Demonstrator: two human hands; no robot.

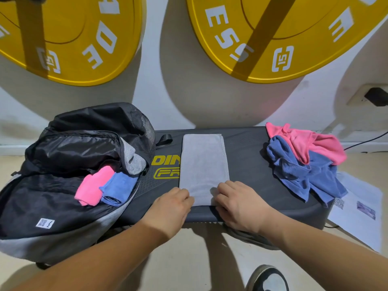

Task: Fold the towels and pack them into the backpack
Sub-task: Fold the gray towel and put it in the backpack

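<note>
A grey towel (pixel 203 164) lies folded into a long strip across the middle of the black bench (pixel 247 164). My left hand (pixel 171 208) pinches its near left corner and my right hand (pixel 237 203) grips its near right corner. On the left stands the black and grey backpack (pixel 69 156), unzipped, with a rolled pink towel (pixel 92 185) and a folded blue towel (pixel 118 187) in its opening. At the bench's right end lie a crumpled pink towel (pixel 310 141) and a crumpled blue towel (pixel 304 173).
Two yellow weight plates (pixel 69 38) (pixel 294 28) lean on the white wall behind the bench. A paper sheet (pixel 357 208) lies on the floor at right, a wall socket with a plug (pixel 375 96) above it. My shoe (pixel 267 279) shows at the bottom.
</note>
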